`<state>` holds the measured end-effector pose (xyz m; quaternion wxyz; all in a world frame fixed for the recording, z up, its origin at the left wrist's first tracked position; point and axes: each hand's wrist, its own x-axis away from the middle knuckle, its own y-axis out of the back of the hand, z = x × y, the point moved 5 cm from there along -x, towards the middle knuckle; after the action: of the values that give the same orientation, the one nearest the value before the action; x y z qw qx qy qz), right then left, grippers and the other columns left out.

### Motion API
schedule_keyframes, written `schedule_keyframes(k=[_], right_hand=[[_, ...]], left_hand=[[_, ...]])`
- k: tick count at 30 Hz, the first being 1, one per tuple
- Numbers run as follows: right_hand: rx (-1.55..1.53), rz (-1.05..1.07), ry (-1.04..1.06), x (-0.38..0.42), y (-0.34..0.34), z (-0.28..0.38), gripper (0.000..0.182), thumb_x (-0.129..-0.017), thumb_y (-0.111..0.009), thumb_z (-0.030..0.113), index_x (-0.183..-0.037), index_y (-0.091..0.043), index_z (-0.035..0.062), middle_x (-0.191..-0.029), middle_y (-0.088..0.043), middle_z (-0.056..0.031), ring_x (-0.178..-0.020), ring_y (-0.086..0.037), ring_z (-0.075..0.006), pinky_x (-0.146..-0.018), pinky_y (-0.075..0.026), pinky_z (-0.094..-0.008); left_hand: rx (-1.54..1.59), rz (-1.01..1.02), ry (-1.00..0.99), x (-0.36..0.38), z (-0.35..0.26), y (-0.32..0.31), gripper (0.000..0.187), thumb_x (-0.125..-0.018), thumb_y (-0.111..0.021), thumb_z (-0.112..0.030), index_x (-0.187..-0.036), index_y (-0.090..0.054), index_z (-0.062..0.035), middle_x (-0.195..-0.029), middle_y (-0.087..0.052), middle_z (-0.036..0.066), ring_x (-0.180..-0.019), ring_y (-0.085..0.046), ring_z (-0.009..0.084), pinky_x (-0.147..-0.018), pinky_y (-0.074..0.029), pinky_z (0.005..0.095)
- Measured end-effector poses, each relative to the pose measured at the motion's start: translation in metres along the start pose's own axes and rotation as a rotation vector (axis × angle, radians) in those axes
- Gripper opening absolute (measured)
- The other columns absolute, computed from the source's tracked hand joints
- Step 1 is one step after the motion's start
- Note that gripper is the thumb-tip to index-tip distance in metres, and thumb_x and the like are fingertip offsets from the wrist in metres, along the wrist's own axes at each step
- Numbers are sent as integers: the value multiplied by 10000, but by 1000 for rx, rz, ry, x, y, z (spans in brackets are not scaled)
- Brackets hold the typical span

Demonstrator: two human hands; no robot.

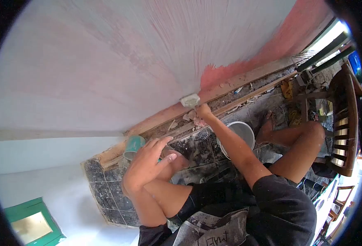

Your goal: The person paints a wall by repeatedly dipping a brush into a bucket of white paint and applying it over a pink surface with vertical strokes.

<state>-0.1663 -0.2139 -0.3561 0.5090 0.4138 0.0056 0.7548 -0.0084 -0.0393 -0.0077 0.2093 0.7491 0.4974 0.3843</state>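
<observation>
My right hand (pixel 203 111) is closed around the handle of a wide paintbrush (pixel 190 100), and its pale, paint-coated head is against the bottom of the wall (pixel 148 61). Whitish streaks cover most of the wall; a strip of darker pink paint (pixel 217 76) shows low down on the right. My left hand (pixel 148 160) is held above my bent knee with its fingers stretched out, holding nothing. Behind its fingertips lies a teal container (pixel 134 144), partly hidden. A white bucket (pixel 248 132) stands under my right forearm, which covers part of it.
A wooden strip (pixel 267 87) and loose debris (pixel 172 124) run along the wall's foot. Dark, paint-spattered tiles (pixel 103 189) cover the floor. A wooden chair (pixel 347 127) stands close on the right. A green frame (pixel 45 217) is at lower left.
</observation>
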Motion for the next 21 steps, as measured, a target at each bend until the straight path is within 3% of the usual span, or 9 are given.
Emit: schedule_keyframes(k=[1,5,7,10,12,14,16,19,21], right_hand=[[46,-50,-2,0,4,5,381,-939,-532,299,-875,-683,-44,-846,-683,-237,-789,-685,-380,-666,-534,-433],[-179,-59,182,9,24,11,367,-946,-553,294,-811,-648,-34,-710,-650,-130,-616,-638,-228,-549,-479,-356],[-418,40,179,84,71,61,354,-953,-558,282,-780,-629,-18,-652,-599,-60,-577,-573,-144,-525,-440,-320],[-532,147,340,141,116,108,285,-971,-542,286,-1006,-635,19,-674,-510,24,-530,-435,-58,-449,-333,-248],[-459,136,460,184,150,143,291,-990,-510,282,-1054,-617,19,-676,-497,34,-527,-403,-37,-460,-319,-204],[-565,58,547,247,183,192,273,-991,-503,246,-925,-600,0,-683,-525,19,-517,-414,-52,-452,-329,-216],[-582,-85,683,288,209,230,373,-985,-519,384,-1072,-612,34,-666,-494,40,-480,-389,-19,-424,-279,-166],[-654,-225,845,302,237,261,394,-975,-528,421,-1054,-606,43,-652,-500,47,-471,-396,-12,-405,-271,-163],[-699,-227,763,280,234,257,375,-981,-519,410,-1023,-607,48,-653,-502,40,-471,-392,-11,-402,-274,-166]], left_hand=[[-3,-9,-11,0,0,0,494,-909,-582,-328,-1299,-494,-37,-1199,-561,186,-1125,-524,356,-962,-411,427],[-13,-11,-32,4,0,-1,511,-909,-591,-337,-1311,-481,-41,-1181,-572,181,-1132,-528,343,-966,-411,399],[-9,5,-33,4,0,-2,513,-908,-590,-339,-1312,-481,-42,-1179,-572,181,-1134,-525,342,-970,-406,401],[-32,-21,-71,8,-2,-3,497,-899,-593,-322,-1305,-491,-53,-1126,-576,176,-1091,-534,352,-927,-422,423],[-57,-55,-97,9,-4,-2,495,-889,-600,-310,-1303,-495,-59,-1090,-577,176,-1064,-540,360,-899,-432,435],[-82,-72,-100,11,-5,-1,507,-877,-610,-305,-1306,-494,-61,-1072,-578,181,-1053,-542,366,-890,-433,438],[-53,-34,-54,10,-11,1,507,-889,-603,-328,-1306,-495,-61,-1127,-578,191,-1094,-536,359,-933,-421,420],[-35,-38,-79,9,-12,0,510,-892,-602,-346,-1309,-498,-71,-1150,-581,194,-1114,-534,354,-946,-420,411],[-41,-59,-108,8,-6,-2,512,-891,-605,-348,-1311,-499,-75,-1150,-582,189,-1115,-536,353,-940,-425,410]])
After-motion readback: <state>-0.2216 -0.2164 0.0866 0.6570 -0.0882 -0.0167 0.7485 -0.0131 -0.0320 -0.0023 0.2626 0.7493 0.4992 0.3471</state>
